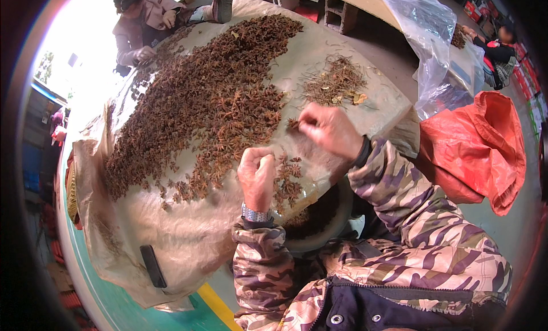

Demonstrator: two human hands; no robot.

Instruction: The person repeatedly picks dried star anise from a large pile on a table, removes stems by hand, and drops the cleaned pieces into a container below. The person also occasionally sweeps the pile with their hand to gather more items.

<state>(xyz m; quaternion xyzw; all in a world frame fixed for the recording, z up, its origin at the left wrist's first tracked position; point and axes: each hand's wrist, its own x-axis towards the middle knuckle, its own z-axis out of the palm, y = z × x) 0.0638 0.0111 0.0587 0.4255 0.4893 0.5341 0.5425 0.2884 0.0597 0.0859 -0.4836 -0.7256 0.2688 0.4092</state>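
Observation:
A large heap of dried star anise [218,74] is spread over a pale plastic sheet [188,232] in front of me. My left hand [257,174], with a metal-band watch [255,213] on its wrist, is curled into a loose fist at the heap's near edge. Whatever might be inside that fist is hidden. Just right of it lies a small group of star anise [287,183]. My right hand [329,127] is bent and slightly blurred, thumb near forefinger. One star anise pod [293,124] shows at its fingertips; whether it is gripped is unclear.
Thin stems with a few yellow leaf bits form a small pile [336,80] beyond my right hand. A dark-filled basin [317,219] stands below the near edge. A phone [153,266] lies left, an orange-red woven sack [475,147] right. Two people work farther off.

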